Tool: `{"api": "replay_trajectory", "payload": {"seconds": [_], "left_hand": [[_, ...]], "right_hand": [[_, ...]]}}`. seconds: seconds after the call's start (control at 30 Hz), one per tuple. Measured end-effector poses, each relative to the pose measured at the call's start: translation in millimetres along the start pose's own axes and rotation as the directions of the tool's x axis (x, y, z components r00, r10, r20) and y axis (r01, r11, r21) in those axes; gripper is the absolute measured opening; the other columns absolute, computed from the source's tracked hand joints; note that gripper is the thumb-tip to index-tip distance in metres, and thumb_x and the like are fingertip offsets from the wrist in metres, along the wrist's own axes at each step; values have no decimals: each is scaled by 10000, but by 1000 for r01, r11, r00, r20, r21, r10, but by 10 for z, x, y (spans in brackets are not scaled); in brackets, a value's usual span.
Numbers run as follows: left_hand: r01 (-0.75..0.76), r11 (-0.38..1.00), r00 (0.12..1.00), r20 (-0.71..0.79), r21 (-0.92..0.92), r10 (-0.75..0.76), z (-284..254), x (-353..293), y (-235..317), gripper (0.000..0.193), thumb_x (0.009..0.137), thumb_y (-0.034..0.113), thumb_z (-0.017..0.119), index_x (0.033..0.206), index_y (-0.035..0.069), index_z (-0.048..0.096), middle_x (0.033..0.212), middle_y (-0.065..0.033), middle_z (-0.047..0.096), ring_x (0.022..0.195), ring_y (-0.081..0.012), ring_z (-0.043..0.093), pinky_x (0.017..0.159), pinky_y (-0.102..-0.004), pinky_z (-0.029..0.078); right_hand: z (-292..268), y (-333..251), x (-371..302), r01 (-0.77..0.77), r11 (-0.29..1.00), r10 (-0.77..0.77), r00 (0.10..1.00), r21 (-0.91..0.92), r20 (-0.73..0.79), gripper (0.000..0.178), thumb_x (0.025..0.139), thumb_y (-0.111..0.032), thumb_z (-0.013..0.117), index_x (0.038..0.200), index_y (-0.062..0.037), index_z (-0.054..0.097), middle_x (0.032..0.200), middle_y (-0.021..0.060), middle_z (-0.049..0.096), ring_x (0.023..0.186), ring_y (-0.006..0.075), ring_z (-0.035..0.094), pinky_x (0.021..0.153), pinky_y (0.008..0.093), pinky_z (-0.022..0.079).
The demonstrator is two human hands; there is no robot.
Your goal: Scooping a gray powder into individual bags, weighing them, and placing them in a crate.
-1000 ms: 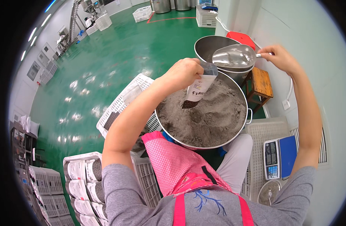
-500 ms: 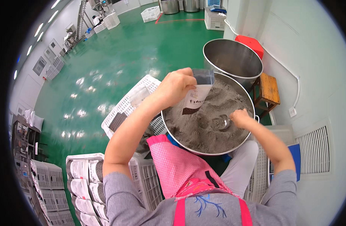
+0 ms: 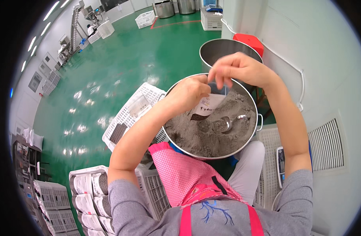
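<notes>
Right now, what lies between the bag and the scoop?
In the head view, only grey powder shows between the bag and the scoop.

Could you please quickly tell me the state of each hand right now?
Left hand: closed, holding the white pouch near its top.
Right hand: at the pouch's top; whether it grips anything cannot be told.

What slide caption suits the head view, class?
Left hand holds a bag, right hand near its top, above powder and scoop in a pot.
</notes>
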State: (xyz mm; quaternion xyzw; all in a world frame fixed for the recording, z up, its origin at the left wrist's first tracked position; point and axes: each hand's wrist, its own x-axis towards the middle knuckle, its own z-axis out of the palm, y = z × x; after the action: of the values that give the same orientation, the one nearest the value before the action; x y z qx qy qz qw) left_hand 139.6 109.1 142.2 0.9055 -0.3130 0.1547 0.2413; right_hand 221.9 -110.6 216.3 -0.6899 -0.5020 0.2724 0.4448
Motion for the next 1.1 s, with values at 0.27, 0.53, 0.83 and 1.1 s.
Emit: {"api": "replay_trajectory", "payload": {"seconds": [0.27,0.53,0.83,1.1], "left_hand": [[-33,999,999,40,1,33,4,235,372,95,803,26,688,893,-3,698,921,-138,637,858,-329,641,755,-393,507],[-214,976,964,150,-36,217,445,1163,1278,86,783,-5,683,865,-26,686,869,-134,604,798,-341,628,713,-396,487],[-570,775,744,229,-273,628,2860,2212,2541,63,812,43,661,839,-13,672,904,-159,609,868,-372,623,761,-436,493],[-547,719,746,140,-428,651,4338,2345,3652,66,851,16,585,872,0,647,976,-136,628,935,-366,623,801,-439,503]], "right_hand": [[-164,279,-678,90,994,-43,855,67,-516,251,972,-207,604,1138,-38,688,951,43,708,841,125,610,813,285,499],[471,-338,-2528,-191,547,-364,822,-815,-437,230,821,-90,660,1047,-54,685,918,104,701,869,299,660,831,393,500],[1811,-1160,-3799,-114,463,-466,812,-879,-350,327,808,-65,714,1126,-109,653,814,30,598,715,228,560,701,358,500],[2131,-1181,-4538,-317,576,-410,686,-754,-601,579,729,-4,704,1260,-236,692,827,33,612,707,196,558,714,357,514]]}}
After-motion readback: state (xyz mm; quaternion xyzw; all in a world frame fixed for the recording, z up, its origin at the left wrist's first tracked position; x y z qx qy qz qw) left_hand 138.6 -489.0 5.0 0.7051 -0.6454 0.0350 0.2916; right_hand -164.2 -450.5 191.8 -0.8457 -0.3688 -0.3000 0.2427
